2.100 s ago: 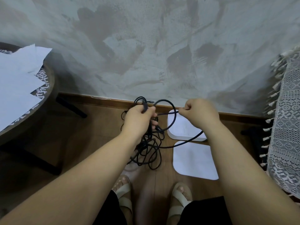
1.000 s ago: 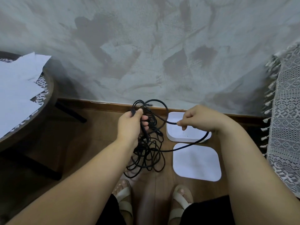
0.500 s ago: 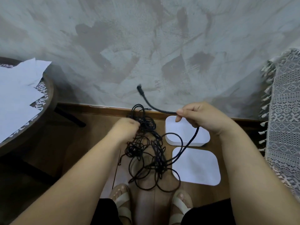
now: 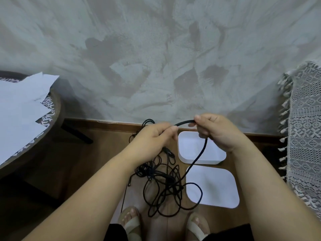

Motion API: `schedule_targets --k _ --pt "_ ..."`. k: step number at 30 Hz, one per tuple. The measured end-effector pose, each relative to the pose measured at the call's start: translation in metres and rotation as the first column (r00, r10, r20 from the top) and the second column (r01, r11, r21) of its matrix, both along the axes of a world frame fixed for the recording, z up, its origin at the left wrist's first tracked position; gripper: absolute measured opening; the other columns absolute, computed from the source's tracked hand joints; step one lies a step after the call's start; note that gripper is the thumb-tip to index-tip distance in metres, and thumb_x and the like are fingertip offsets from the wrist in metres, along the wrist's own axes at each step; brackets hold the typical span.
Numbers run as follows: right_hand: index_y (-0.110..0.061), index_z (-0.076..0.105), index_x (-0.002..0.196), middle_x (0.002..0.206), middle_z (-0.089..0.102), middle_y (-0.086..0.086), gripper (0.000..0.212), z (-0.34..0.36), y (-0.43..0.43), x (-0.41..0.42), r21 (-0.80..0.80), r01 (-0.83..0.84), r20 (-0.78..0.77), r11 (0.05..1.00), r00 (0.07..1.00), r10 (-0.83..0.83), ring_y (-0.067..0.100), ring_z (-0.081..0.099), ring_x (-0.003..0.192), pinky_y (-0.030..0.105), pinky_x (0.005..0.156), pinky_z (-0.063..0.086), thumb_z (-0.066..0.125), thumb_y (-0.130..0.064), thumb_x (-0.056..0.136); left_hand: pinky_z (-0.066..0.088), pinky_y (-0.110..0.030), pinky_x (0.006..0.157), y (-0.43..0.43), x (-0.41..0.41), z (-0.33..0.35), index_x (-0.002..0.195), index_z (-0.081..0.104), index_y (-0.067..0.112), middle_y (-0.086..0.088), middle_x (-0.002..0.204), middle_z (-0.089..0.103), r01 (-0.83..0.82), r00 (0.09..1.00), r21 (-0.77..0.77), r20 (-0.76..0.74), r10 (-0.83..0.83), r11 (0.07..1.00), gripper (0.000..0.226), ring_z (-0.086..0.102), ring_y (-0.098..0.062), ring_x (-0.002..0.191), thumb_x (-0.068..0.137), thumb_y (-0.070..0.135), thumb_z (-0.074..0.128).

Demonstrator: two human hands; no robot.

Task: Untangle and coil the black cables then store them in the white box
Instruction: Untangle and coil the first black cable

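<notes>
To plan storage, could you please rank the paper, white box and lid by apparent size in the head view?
1. Paper: largest.
2. Lid and box: alike; the lid is nearer the camera, and the right hand covers part of the box.

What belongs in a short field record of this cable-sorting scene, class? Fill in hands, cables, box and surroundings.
Left hand: pinches the black cable near its end
Right hand: grips the same cable a little further along
Tangle: lies loose on the floor
White box: open, on the floor, nothing seen inside
Lid: flat, beside the box
Left edge: round table with papers
</notes>
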State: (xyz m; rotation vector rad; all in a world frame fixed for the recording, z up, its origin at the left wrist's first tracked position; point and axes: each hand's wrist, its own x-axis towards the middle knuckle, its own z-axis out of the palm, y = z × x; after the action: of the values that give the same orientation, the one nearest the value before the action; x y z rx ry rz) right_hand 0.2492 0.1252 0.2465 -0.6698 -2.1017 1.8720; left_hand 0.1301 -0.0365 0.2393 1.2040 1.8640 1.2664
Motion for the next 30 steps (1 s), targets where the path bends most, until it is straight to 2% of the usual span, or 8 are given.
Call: schedule_targets --k 2,5,8,15,19,22,26,30 --pt "-0.017 0.065 0.094 0.071 0.060 -0.004 0.024 -0.012 0.000 -0.005 -0.090 -0.035 -0.050 0.995 0.998 0.031 0.007 0.054 0.064 0.018 0.069 0.046 0.065 -0.026 0.073 0.021 -0.025 0.047 0.003 0.001 0.012 0.073 0.059 0.016 0.010 0.047 0.033 -0.020 0.974 0.123 0.228 -0.009 0.992 0.034 0.025 -0.007 0.043 0.099 0.028 0.041" --pt "-0.014 0.057 0.119 0.101 0.063 -0.002 0.036 -0.046 -0.011 -0.013 -0.034 -0.161 0.218 0.986 0.962 0.164 0.003 0.060 0.090 0.008 0.078 0.046 0.067 -0.013 0.085 0.019 -0.017 0.040 0.010 0.001 0.025 0.072 0.054 0.011 0.009 0.044 0.028 -0.075 0.897 0.243 0.439 -0.041 0.967 0.033 0.020 -0.005 0.039 0.095 0.029 0.038" --pt "-0.004 0.063 0.109 0.094 0.063 0.001 0.021 -0.081 -0.025 -0.017 0.007 -0.200 0.446 0.980 0.878 0.176 0.006 0.056 0.079 0.005 0.061 0.039 0.056 -0.018 0.095 0.015 -0.017 0.038 0.014 -0.004 0.026 0.074 0.052 0.010 0.009 0.043 0.027 -0.199 0.801 0.283 0.598 -0.011 0.938 0.034 0.019 -0.004 0.037 0.100 0.024 0.034" --pt "-0.009 0.053 0.080 0.065 0.063 0.006 0.030 -0.064 -0.034 -0.030 -0.103 0.145 0.334 0.984 0.937 -0.103 0.018 0.056 0.056 0.028 0.060 0.045 0.043 -0.029 0.100 0.025 -0.019 0.041 0.006 -0.030 0.015 0.090 0.059 0.010 0.007 0.047 0.032 -0.417 0.673 0.272 0.734 0.094 0.867 0.037 0.025 -0.006 0.040 0.103 0.023 0.027" --pt "-0.012 0.063 0.075 0.047 0.039 -0.002 0.036 -0.021 -0.041 -0.032 0.086 0.114 0.242 0.990 0.961 -0.132 0.013 0.035 0.043 0.024 0.047 0.032 0.044 -0.032 0.099 0.034 -0.024 0.055 0.000 -0.029 0.010 0.090 0.062 0.023 0.009 0.054 0.045 -0.349 0.921 0.232 0.263 0.287 0.908 0.033 0.038 -0.009 0.051 0.103 0.022 0.032" --pt "-0.021 0.069 0.079 0.050 0.042 -0.006 0.036 0.008 -0.052 -0.027 0.266 -0.147 0.359 0.953 0.932 0.043 0.003 0.036 0.039 0.014 0.042 0.029 0.044 -0.038 0.098 0.039 -0.019 0.060 0.000 -0.018 0.011 0.089 0.061 0.029 0.011 0.062 0.054 -0.245 0.965 0.266 -0.029 0.262 0.932 0.028 0.049 -0.003 0.059 0.101 0.026 0.036" --pt "-0.024 0.068 0.088 0.071 0.055 -0.010 0.022 0.030 -0.065 -0.013 0.473 -0.551 0.535 0.687 0.800 0.273 -0.002 0.049 0.060 0.007 0.056 0.036 0.052 -0.039 0.093 0.041 -0.025 0.068 0.002 -0.004 0.010 0.092 0.065 0.016 0.013 0.077 0.060 -0.006 0.879 0.237 -0.462 0.118 0.972 0.044 0.055 -0.006 0.076 0.091 0.041 0.029" --pt "-0.018 0.069 0.082 0.058 0.054 -0.016 0.015 0.035 -0.051 -0.004 0.436 -0.500 0.467 0.748 0.836 0.287 0.000 0.048 0.052 0.012 0.051 0.036 0.062 -0.029 0.089 0.032 -0.034 0.062 0.004 0.000 0.008 0.099 0.057 0.013 -0.003 0.085 0.062 0.023 0.750 -0.126 -0.654 -0.100 0.992 0.043 0.056 -0.025 0.080 0.097 0.042 0.025"
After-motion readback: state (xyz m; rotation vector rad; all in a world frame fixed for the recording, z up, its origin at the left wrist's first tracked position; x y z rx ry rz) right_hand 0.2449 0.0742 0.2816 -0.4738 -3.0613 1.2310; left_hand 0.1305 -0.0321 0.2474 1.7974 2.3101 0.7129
